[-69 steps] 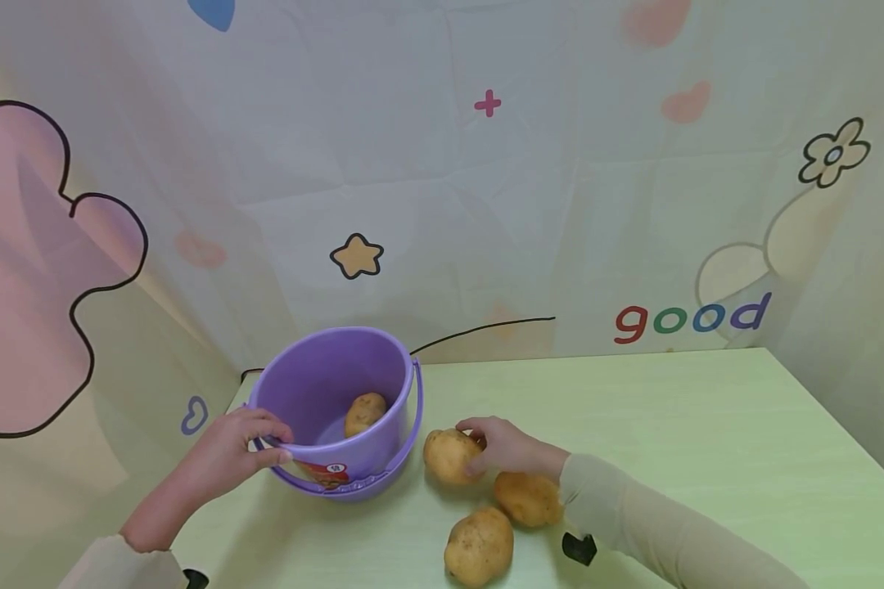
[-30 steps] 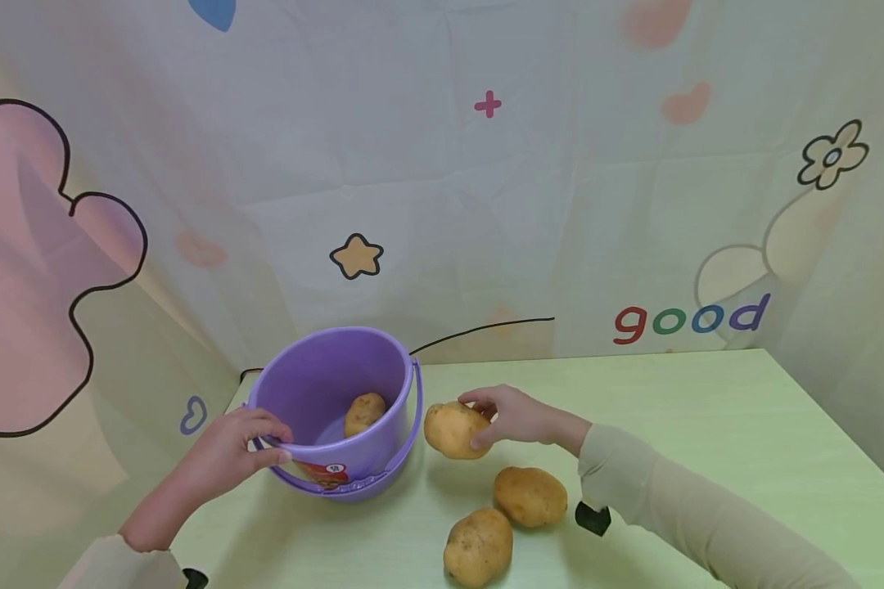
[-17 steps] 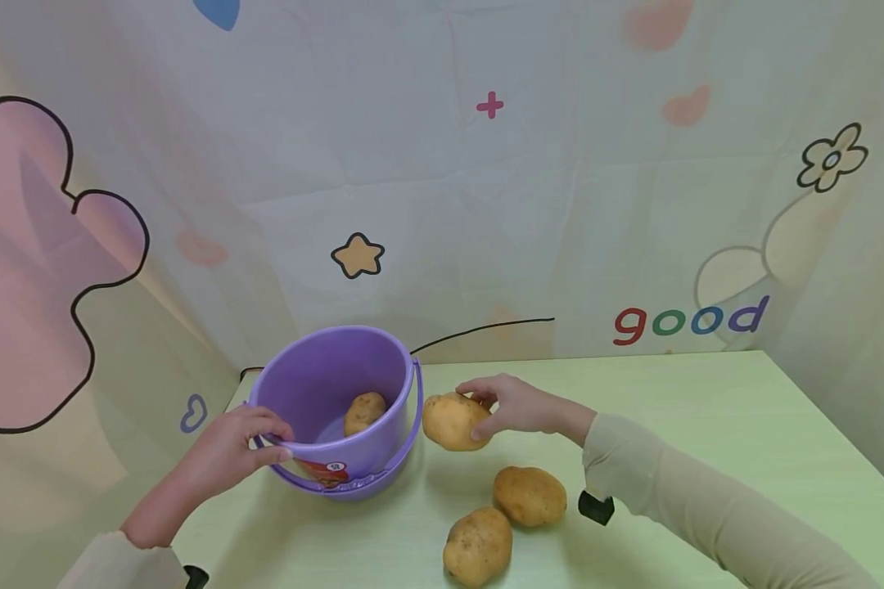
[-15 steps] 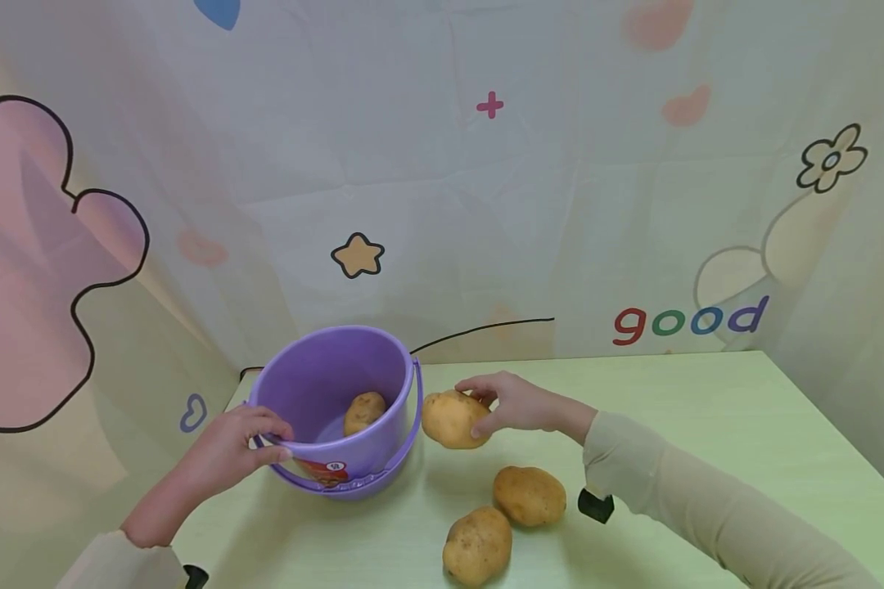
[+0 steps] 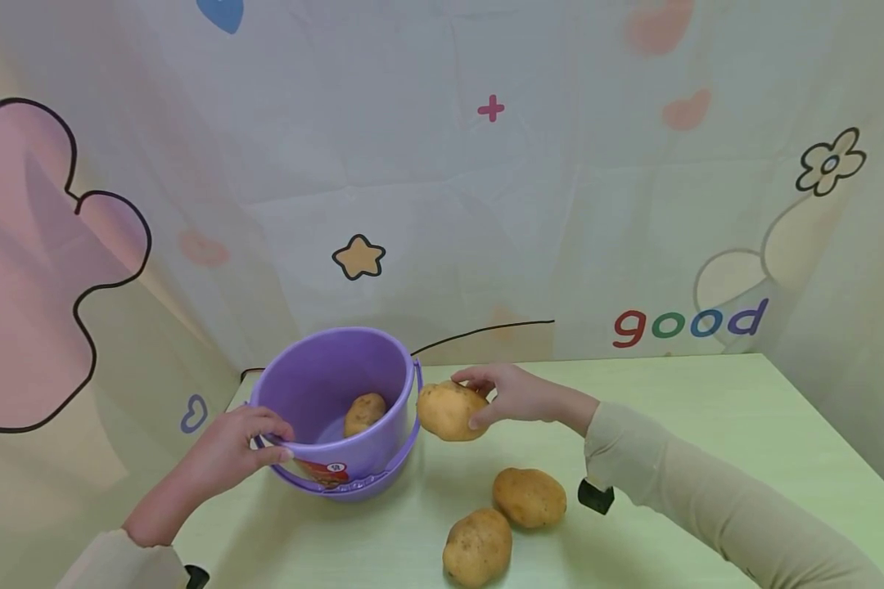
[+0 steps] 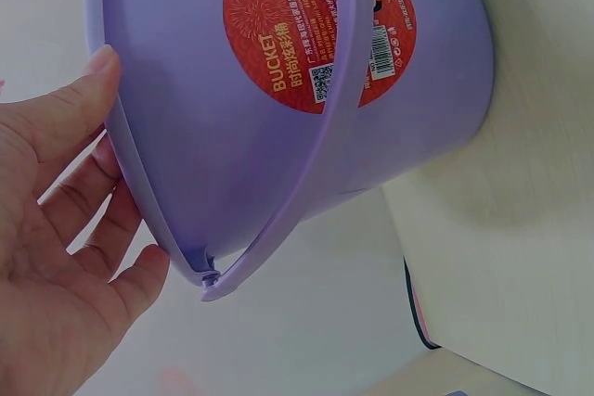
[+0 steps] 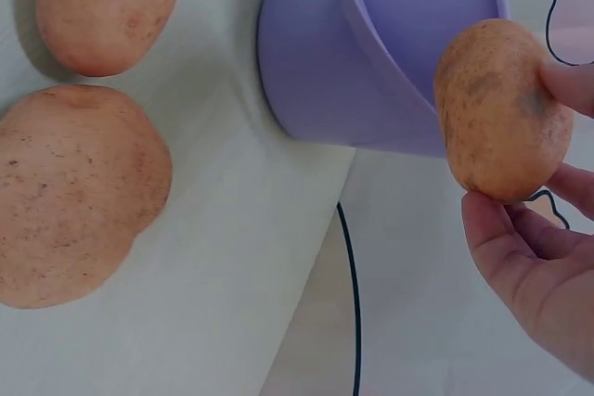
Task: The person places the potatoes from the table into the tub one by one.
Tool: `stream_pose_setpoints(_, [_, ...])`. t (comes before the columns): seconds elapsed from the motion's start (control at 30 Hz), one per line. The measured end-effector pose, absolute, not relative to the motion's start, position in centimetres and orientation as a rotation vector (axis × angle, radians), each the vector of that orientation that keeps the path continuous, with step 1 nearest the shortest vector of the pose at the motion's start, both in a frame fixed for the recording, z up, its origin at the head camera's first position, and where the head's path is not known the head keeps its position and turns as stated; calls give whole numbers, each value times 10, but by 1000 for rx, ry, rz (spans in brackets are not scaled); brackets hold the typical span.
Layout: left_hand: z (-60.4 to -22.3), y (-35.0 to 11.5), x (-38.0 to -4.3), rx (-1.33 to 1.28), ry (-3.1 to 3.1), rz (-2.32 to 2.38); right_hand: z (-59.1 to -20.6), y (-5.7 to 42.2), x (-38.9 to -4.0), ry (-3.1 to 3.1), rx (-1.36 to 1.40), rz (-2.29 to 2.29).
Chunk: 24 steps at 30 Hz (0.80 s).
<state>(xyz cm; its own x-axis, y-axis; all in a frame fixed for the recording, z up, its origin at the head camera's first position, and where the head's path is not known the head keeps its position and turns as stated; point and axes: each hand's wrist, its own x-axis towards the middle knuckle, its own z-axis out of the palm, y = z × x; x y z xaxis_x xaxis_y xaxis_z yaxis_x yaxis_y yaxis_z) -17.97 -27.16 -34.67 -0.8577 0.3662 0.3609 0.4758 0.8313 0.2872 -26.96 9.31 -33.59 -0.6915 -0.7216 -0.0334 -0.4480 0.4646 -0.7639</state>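
Observation:
A purple bucket (image 5: 390, 438) with a red label stands on the pale green table, its mouth facing up and toward me. My left hand (image 5: 228, 454) grips its near-left rim, thumb outside and fingers over the edge, as the left wrist view also shows. One potato (image 5: 364, 413) lies inside the bucket. My right hand (image 5: 511, 394) holds another potato (image 5: 451, 411) between thumb and fingers, raised above the table just right of the bucket's rim. In the right wrist view that held potato (image 7: 501, 113) overlaps the bucket's side (image 7: 306, 62).
Two more potatoes lie on the table in front of the right hand: one (image 5: 529, 497) farther back, one (image 5: 477, 546) nearer me. The bucket's handle (image 5: 383, 483) hangs down along its front. Behind the table (image 5: 670, 442) hangs a printed curtain (image 5: 442, 204).
My right hand has picked the potato up off the table, raising it and then edging it left toward the bucket's rim. The left hand keeps its grip on the bucket.

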Motion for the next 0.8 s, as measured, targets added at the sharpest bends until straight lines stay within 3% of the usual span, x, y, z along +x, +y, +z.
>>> stream_pose_setpoints(0.8, [-346,-272,-179,-634,-2728,-540,-300,73,-269,2342,-1122,-1076])
